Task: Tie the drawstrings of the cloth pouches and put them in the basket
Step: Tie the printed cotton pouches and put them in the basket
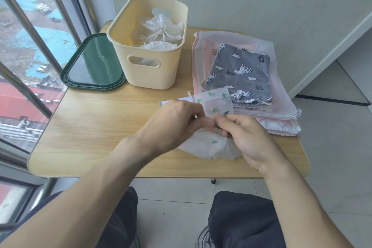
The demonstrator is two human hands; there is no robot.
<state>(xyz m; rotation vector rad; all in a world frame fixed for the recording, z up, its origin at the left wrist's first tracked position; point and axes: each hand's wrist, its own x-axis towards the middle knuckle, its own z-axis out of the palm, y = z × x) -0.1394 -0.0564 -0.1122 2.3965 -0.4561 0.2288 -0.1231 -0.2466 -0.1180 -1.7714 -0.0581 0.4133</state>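
Tabletop wooden, by the window | cream basket at the back, already got white tied pouches in it | pouch stack right, grey unicorn one on top | cactus-print pouch near front edge | both hands pinching its gathered top: left hand, right hand

Left hand and right hand meet, fingers curled (pinching grip).
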